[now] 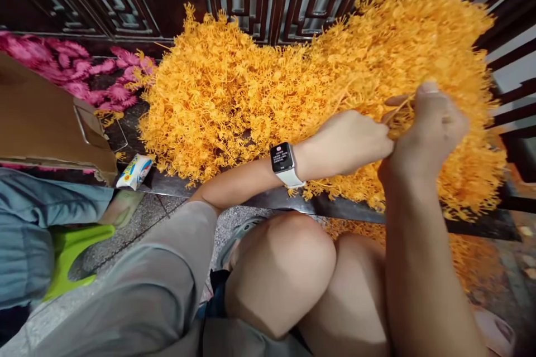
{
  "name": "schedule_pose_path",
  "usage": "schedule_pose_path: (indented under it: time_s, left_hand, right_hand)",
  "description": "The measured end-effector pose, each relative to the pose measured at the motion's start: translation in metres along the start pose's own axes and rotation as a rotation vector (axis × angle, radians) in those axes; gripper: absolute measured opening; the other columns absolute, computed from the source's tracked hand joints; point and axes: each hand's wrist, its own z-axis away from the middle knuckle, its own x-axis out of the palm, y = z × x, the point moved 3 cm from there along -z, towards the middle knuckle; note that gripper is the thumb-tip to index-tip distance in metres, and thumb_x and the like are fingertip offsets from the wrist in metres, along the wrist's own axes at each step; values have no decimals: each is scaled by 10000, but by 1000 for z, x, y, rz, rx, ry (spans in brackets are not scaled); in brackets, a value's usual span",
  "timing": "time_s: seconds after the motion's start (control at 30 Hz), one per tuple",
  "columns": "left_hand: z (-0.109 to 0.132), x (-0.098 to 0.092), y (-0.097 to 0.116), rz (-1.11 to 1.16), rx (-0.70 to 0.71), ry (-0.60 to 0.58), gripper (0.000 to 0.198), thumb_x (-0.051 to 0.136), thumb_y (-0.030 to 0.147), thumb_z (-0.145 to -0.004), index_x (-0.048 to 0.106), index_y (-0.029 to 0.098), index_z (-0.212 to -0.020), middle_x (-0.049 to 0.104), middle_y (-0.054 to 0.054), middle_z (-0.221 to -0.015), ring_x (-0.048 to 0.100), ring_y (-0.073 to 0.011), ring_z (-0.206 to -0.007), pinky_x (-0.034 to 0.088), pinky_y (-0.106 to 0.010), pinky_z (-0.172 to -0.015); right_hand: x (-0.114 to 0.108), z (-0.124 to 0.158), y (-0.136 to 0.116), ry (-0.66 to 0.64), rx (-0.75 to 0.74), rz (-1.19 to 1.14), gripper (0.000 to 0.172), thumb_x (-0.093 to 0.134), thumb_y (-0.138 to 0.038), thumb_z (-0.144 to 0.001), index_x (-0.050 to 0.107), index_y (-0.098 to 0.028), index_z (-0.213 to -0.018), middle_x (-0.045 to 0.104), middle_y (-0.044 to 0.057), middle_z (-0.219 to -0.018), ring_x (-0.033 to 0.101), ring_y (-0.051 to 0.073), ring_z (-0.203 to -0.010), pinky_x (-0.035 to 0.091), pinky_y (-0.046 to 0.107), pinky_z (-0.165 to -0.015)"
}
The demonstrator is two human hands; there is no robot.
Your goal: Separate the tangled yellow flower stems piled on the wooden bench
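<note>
Over a thick heap of yellow plastic flower pieces (259,100), my two hands meet at the right. My left hand (352,142), with a smartwatch (282,157) at its wrist, is closed, knuckles up, its fingertips mostly hidden. Close against it, my right hand (433,128) is curled with the thumb on top. A thin yellow plastic flower stem (396,112) runs between the hands, pinched at their fingers. More yellow strands lie directly behind and below them, so its ends cannot be made out.
Pink plastic flower pieces (84,70) lie at the left behind a cardboard box (46,117). A small white-and-blue packet (134,172) sits on the dark bench edge (167,185). Another person's leg (54,201) and a green stool (67,251) are at lower left. Yellow bits litter the floor.
</note>
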Motion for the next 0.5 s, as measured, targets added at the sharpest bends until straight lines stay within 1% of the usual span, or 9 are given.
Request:
schedule_pose_path:
  time_s: [0.07,0.17,0.23,0.27,0.33,0.4,0.5]
  left_hand:
    - [3,-3,2,28,-18,25,382,488,4,-1022,835,156,-1059,794,-116,-921,754,-225,-886,460,-326,-717]
    - [8,-8,8,69,-20,98,412,461,-36,-1011,842,121,-998,809,-144,-925,784,-257,-922,470,-333,-682]
    - [11,-9,14,85,-28,154,421,467,-64,-994,844,113,-934,817,-146,-904,798,-274,-911,481,-339,-654]
    - [12,-9,17,88,-40,162,431,469,-75,-987,847,118,-912,820,-142,-892,803,-278,-903,486,-339,-648]
    - [13,-8,23,87,-77,125,469,452,-93,-984,855,133,-903,824,-135,-883,807,-274,-892,495,-332,-646]
    - [13,-7,28,81,-107,76,523,414,-115,-979,863,146,-912,825,-131,-885,808,-264,-884,491,-324,-638]
    - [13,-6,32,81,-141,74,557,403,-138,-956,870,162,-908,822,-117,-863,799,-246,-842,473,-316,-612]
  right_hand:
    - [-2,0,1,-8,-64,-5,542,654,-618,-953,723,-138,-711,508,-15,-541,431,93,-479,234,311,-534]
    - [0,2,2,-54,-106,86,685,567,-722,-994,770,-110,-762,445,-28,-506,378,82,-463,191,310,-521]
    - [1,2,3,-75,-89,127,751,541,-795,-963,764,-110,-750,405,-37,-491,332,78,-456,166,306,-509]
    - [2,2,5,-79,-79,141,768,543,-828,-937,739,-121,-711,376,-44,-483,302,74,-453,151,304,-506]
    - [3,1,8,-87,-81,171,777,539,-869,-901,635,-156,-607,314,-57,-479,245,64,-458,122,304,-510]
    - [4,-1,10,-99,-103,201,773,527,-872,-901,481,-195,-532,287,-58,-495,223,57,-471,114,310,-523]
    - [7,-2,11,-107,-94,254,786,532,-838,-923,260,-231,-505,232,-62,-506,191,53,-488,125,322,-537]
